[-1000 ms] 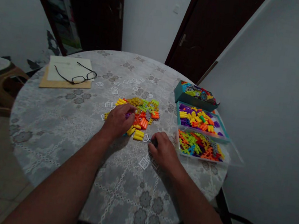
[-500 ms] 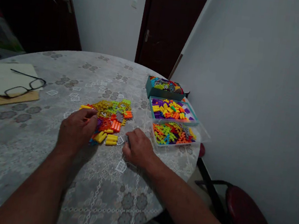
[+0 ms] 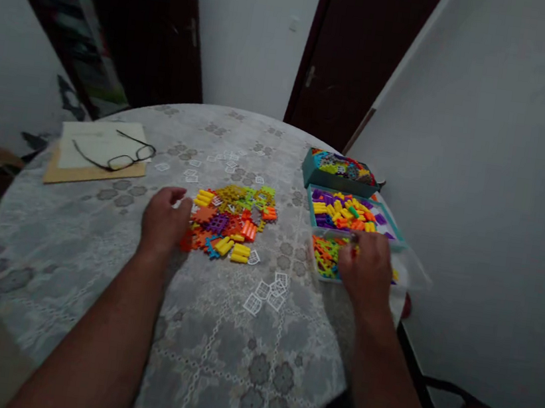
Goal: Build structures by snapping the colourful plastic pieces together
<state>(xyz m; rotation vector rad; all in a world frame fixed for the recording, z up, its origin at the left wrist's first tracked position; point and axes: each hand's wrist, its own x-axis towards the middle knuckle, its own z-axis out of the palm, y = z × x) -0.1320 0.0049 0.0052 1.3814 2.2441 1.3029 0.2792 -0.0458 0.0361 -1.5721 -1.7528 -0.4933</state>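
Observation:
My left hand (image 3: 164,220) rests at the left edge of a pile of colourful plastic building pieces (image 3: 230,218), its fingers loosely curled with a gap before the thumb and nothing visible between them. Yellow and orange ribbed pieces, a purple lattice piece (image 3: 217,224) and flat notched pieces make up the pile. Over a clear plastic tray (image 3: 315,266) of mixed small pieces, my right hand (image 3: 369,263) reaches down with bent fingers pressed together. Something small and greyish shows at its fingertips, too unclear to name. That hand covers much of the tray.
Behind the clear tray are a teal-edged tray (image 3: 396,233) of purple, yellow and orange pieces and a filled teal box (image 3: 313,172). White window-like pieces (image 3: 264,290) lie nearby on the tablecloth. Eyeglasses (image 3: 122,161) sit on papers (image 3: 74,146) at left. A wall (image 3: 509,161) borders the right.
My right hand has moved right and forward from beside the pile to over the clear tray. My left hand has drawn slightly off the pile. The view has swung left.

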